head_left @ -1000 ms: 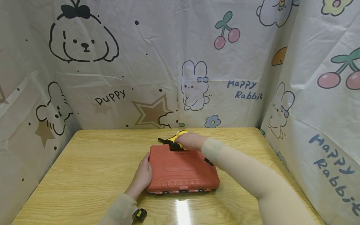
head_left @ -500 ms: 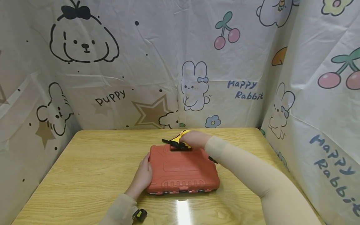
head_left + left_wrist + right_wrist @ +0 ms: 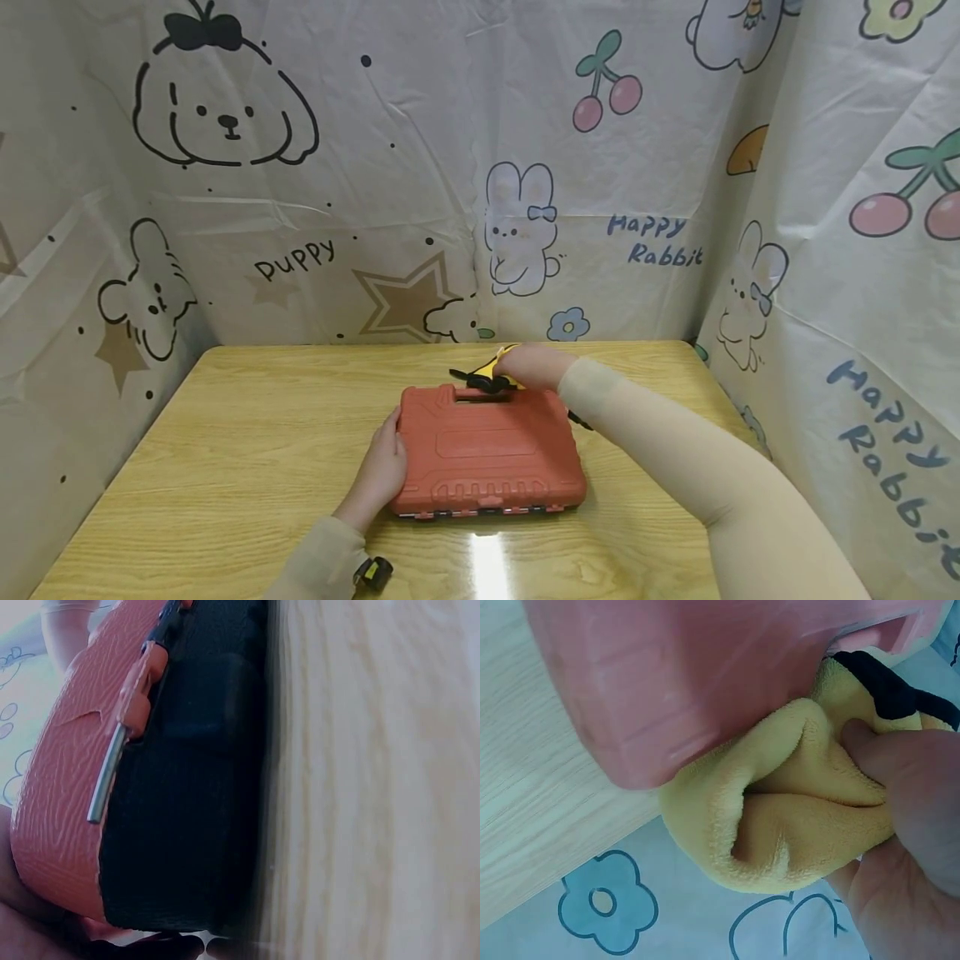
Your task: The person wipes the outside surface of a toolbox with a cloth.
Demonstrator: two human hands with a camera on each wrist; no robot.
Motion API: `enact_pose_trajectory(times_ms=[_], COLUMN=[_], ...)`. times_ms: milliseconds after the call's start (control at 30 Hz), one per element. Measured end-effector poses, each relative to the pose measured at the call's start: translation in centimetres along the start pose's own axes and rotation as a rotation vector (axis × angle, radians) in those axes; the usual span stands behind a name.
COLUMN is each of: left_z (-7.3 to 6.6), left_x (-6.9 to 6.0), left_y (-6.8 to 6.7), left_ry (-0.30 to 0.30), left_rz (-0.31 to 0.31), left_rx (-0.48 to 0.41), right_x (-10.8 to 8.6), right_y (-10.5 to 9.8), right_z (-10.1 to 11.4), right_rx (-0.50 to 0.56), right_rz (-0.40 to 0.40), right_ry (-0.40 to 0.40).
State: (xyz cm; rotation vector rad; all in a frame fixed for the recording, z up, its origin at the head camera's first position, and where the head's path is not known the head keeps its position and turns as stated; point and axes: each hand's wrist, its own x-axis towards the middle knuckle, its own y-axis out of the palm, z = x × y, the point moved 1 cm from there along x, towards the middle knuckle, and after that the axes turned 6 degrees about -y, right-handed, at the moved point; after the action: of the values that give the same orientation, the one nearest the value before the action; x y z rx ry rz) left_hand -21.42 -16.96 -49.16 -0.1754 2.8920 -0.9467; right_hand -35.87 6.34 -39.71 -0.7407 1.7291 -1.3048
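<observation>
Wiping of a carrying case, judged from the pose of the hands. The red case (image 3: 487,442) lies flat and closed on the tabletop (image 3: 262,433). The right hand (image 3: 534,367) grips a bunched yellow cloth (image 3: 802,825), with its black strip (image 3: 889,690) loose, at the case's far edge beside the handle (image 3: 476,391). The left hand (image 3: 378,479) braces the case's left side; whether its fingers curl beneath cannot be told. In the left wrist view, a metal pin (image 3: 106,780) projects along the hinge or latch side.

For good technique, the left hand should press steadily, so that the case does not slide under the strokes. The cloth is best spread flat against the edge, as a loose fold probably skips the corners; light, overlapping strokes suit the handle recess. The black strip should be kept clear of the handle opening, where it could catch.
</observation>
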Motion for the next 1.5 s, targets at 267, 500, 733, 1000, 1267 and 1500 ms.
enact_pose_trajectory(times_ms=[267,500,733,1000,1267,1500], left_z=[-0.1,-0.1,0.0,0.2,0.2,0.1], left_x=[-0.1,-0.1,0.0,0.0,0.0,0.0], left_y=[0.1,0.2,0.2,0.3,0.2,0.1], left_ry=[-0.018,-0.026,-0.035,-0.026,-0.007,0.006], left_rz=[0.009,0.016,0.023,0.007,0.012,0.018], left_rx=[0.005,-0.006,-0.001,0.003,0.002,-0.004], right_x=[-0.7,-1.3,-2.0,-3.0,-4.6,-5.8], right_y=[0.5,0.9,1.4,1.8,2.4,3.1], right_z=[-0.6,-1.1,-2.0,-2.6,-3.2,-3.7], right_rx=[-0.002,0.025,0.083,0.114,0.122,0.187], right_rz=[0.019,0.012,-0.017,-0.043,-0.077,-0.06], right_ry=[0.031,0.049,0.055,0.071,0.052,0.114])
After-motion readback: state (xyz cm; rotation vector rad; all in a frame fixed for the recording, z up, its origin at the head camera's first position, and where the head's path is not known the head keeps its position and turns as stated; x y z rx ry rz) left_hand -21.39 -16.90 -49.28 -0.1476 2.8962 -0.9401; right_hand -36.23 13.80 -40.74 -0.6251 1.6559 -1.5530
